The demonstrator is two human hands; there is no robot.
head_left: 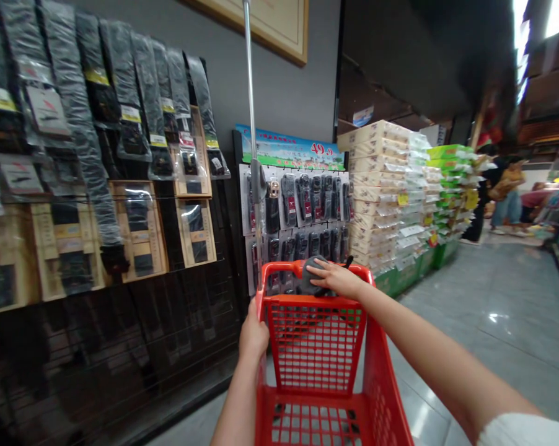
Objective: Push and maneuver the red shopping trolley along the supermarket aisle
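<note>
In front of me is a red plastic shopping cart point(386, 371), with a grid back panel and a slotted floor. My left hand point(254, 331) is closed around the cart's left rim, thumb on the inner side. Across the cart's far top bar reaches my right hand point(338, 279), its fingers stretched over a dark grey cloth point(313, 275) bunched on that bar. The palm side is hidden, and a black end sticks up beside the wrist. A metal pole point(250, 80) rises at the cart's left corner.
Packaged belts point(66, 93) and wooden-framed boxes point(144, 229) hang on the left wall rack. Ahead stands a belt display point(316, 192) under a price sign point(307, 148). Stacked cartons point(377, 192) line the right-hand aisle point(493, 297), where people point(507, 186) stand farther back.
</note>
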